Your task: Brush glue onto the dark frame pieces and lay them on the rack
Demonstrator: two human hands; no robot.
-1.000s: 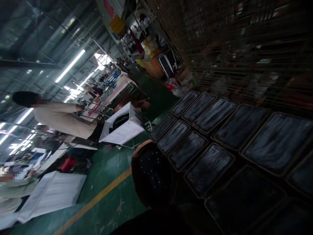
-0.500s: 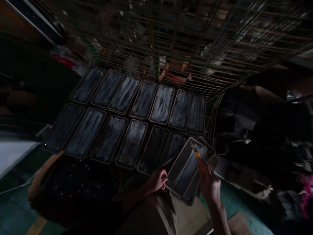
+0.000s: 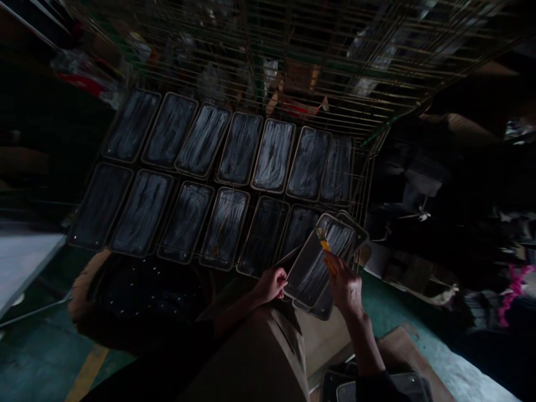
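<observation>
My right hand (image 3: 347, 289) is closed around the yellow handle of a paintbrush (image 3: 325, 246). The brush tip rests on or just over the upper part of a dark rectangular panel (image 3: 305, 272) with rounded corners and a pale rim. Whitish streaks run down the panel's right side. At its lower left edge, the curled fingers of my left hand (image 3: 273, 283) pinch the panel. Another similar panel (image 3: 321, 308) lies underneath, mostly covered. Beyond my hands, two rows of such streaked panels (image 3: 273, 155) lie side by side on a wire rack (image 3: 360, 184).
Wire mesh (image 3: 318, 33) rises behind the rows, with boxes and plastic beyond it. A round container (image 3: 90, 285) with dark, speckled contents sits at lower left. More dark panels (image 3: 402, 385) lie by cardboard (image 3: 404, 352) at bottom right. Dark clutter fills the right side.
The brush has moved left across the panel toward its upper left edge, with my right hand following. My left hand keeps its hold. The camera view has shifted slightly.
</observation>
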